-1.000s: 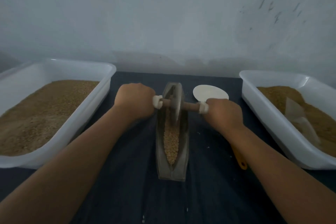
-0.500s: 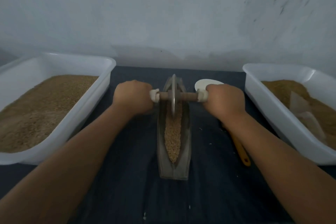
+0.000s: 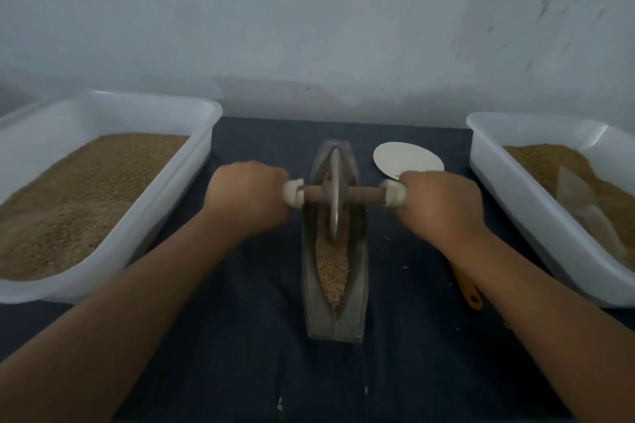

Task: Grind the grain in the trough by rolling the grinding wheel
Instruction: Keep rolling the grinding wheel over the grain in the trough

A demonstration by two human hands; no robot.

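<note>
Head view showed the grinding wheel [image 3: 334,216] standing on edge inside the trough [image 3: 311,288], in the far half of its length. The wheel's lower rim sat in the grain [image 3: 331,271]. The grain filled the groove from under the wheel to the near tip. A wooden axle [image 3: 360,195] passed through the wheel's centre and lay level across the trough, with a white collar [image 3: 292,194] near each end.

The left hand [image 3: 247,199] gripped the left end of the axle, fist closed, back of the hand upward. The right hand [image 3: 443,206] gripped the right end in the same way. Each fist butted against its collar; the fingers themselves were hidden beneath the hands.

The trough stood lengthwise on a dark cloth [image 3: 247,354], midway between two white tubs. A white disc [image 3: 409,160] lay just beyond the right hand, and an orange handle [image 3: 467,290] showed beside the right forearm. Whether the two were joined could not be told.

The left tub [image 3: 192,161] held a deep bed of brown grain. The right tub [image 3: 508,182] held similar brown material with a pale sheet [image 3: 577,196] lying on it. A grey wall [image 3: 309,27] closed the scene behind.
</note>
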